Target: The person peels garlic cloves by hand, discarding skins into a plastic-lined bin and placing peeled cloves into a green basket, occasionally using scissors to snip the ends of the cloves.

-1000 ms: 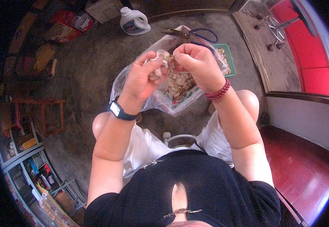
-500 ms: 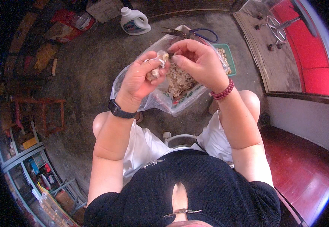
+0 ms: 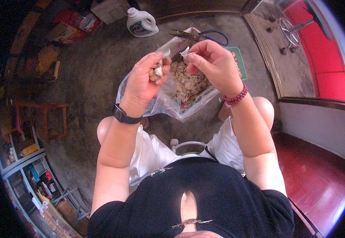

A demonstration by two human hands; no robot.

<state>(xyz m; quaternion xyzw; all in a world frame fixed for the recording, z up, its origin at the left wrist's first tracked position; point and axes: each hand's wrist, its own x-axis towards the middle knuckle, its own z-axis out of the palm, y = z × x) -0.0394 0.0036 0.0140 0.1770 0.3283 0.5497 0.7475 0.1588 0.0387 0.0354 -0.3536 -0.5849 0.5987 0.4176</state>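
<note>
Several garlic cloves (image 3: 158,72) lie in the curled fingers of my left hand (image 3: 140,79), which wears a dark watch. Apart from it, on the right, my right hand (image 3: 218,67) pinches a thin white piece of garlic skin (image 3: 185,52) between thumb and fingers. Both hands are above an open clear plastic bag (image 3: 165,109) on the floor. Loose papery garlic peelings (image 3: 189,84) are heaped inside the bag. Scissors (image 3: 187,35) with dark blue handles rest across the bag's far edge. My right hand partly hides a green tray (image 3: 241,63) holding pale cloves.
A white jug with a handle (image 3: 141,23) stands on the concrete floor beyond the bag. At the left are a wooden stool (image 3: 55,119) and a metal shelf (image 3: 23,164) of odds and ends. A wheeled chair base (image 3: 289,31) is at the far right.
My right hand has drawn slightly away from my left, with a piece of skin now showing in its fingertips. The left fingers have shifted around the cloves.
</note>
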